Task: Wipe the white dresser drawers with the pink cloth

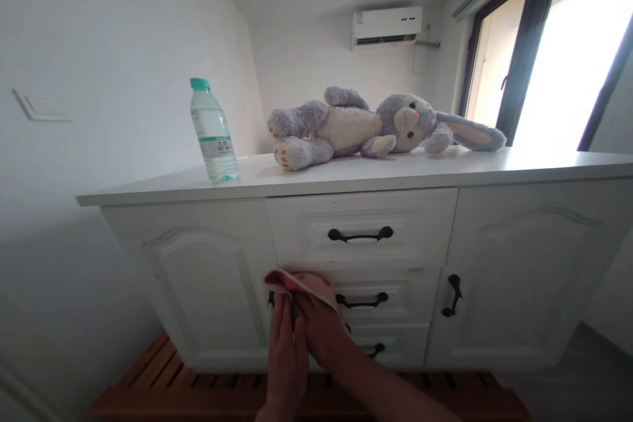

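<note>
At the lower middle of the frame, both hands press one pink cloth (301, 285) against the cabinet (208, 277) front. The left hand (287, 349) lies flat with fingers straight, touching its lower edge; the right hand (321, 333) covers it from below. The cloth looks soft and light, best gripped by a bunched fold. On the worktop (519, 168) stand one water bottle (213, 135) and one plush rabbit (376, 125). Four black handles show.

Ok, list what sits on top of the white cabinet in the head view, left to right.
Water bottle → plush rabbit, lying on its side with its feet toward the bottle and its ears toward the window.
</note>
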`<state>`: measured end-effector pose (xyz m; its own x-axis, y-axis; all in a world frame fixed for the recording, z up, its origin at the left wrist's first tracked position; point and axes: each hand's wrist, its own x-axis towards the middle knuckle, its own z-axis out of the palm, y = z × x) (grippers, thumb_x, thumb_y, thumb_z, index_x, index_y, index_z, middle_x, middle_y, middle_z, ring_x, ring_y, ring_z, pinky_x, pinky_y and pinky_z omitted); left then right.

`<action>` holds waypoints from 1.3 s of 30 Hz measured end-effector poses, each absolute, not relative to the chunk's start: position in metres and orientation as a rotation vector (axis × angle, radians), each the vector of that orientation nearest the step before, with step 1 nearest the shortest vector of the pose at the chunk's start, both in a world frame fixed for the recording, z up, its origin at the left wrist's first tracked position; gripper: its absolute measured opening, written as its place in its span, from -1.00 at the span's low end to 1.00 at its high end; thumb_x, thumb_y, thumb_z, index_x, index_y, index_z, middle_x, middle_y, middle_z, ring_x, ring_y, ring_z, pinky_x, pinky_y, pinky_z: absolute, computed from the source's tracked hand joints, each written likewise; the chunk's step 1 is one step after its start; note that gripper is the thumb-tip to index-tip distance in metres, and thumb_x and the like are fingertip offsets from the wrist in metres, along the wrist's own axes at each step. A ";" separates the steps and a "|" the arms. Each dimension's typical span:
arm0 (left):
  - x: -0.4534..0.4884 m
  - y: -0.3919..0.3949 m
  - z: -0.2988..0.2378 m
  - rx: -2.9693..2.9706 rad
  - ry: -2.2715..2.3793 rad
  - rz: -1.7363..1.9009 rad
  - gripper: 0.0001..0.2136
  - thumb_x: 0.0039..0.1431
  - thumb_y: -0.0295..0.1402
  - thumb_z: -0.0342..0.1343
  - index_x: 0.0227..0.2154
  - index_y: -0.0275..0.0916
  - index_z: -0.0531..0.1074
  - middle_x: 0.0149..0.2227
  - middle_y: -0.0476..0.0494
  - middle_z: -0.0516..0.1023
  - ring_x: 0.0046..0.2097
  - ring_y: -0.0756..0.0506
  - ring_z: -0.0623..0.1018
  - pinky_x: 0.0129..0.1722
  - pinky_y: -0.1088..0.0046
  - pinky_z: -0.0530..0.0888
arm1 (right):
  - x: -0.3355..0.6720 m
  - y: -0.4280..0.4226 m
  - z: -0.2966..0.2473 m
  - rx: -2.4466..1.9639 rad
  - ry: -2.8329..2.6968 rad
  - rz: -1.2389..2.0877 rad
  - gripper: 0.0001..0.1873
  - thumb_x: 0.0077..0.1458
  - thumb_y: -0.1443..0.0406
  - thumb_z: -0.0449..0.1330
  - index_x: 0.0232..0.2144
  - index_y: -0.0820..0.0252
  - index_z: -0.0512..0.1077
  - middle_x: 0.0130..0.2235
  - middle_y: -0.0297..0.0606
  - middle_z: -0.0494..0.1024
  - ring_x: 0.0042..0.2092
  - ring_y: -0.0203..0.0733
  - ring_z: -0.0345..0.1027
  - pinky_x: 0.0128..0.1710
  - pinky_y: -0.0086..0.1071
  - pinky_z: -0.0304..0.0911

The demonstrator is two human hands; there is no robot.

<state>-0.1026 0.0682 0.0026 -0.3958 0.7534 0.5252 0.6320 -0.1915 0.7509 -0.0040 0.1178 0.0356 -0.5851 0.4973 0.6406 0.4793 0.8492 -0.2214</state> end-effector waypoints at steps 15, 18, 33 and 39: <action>0.047 0.096 0.047 2.414 1.542 0.942 -0.47 0.33 -0.25 -0.12 0.22 -0.54 0.27 0.27 -0.59 0.39 0.30 -0.38 0.38 0.30 0.00 0.35 | 0.180 0.122 0.050 -1.073 -2.143 0.268 -0.54 0.32 0.28 0.00 0.22 -0.04 0.36 0.16 -0.17 0.47 0.21 -0.08 0.31 0.30 -0.14 0.15; 0.082 0.101 0.054 2.406 1.420 0.865 -0.44 0.32 -0.22 -0.09 0.25 -0.55 0.23 0.28 -0.59 0.38 0.30 -0.41 0.37 0.30 -0.03 0.35 | 0.214 0.119 0.023 -1.199 -1.970 0.258 -0.56 0.26 0.24 0.06 0.17 0.01 0.43 0.13 -0.07 0.44 0.17 -0.01 0.32 0.26 -0.09 0.19; -0.042 0.087 -0.051 2.036 1.802 0.911 -0.40 0.35 -0.19 -0.22 0.29 -0.57 0.15 0.37 -0.66 0.18 0.41 -0.37 0.16 0.36 -0.08 0.22 | 0.056 0.114 -0.030 -0.920 -1.714 0.901 -0.66 0.29 0.30 0.02 0.02 0.05 0.47 0.00 -0.17 0.58 0.03 -0.11 0.45 0.18 -0.16 0.30; -0.081 0.069 -0.024 1.995 1.647 1.344 -0.46 0.37 -0.28 -0.19 0.38 -0.24 -0.01 0.47 -0.33 0.05 0.45 -0.18 0.10 0.39 0.01 0.18 | 0.044 0.099 0.007 -0.968 -1.950 0.171 -0.43 0.22 0.43 0.07 0.26 0.05 0.27 0.18 -0.12 0.45 0.21 -0.05 0.31 0.23 -0.11 0.26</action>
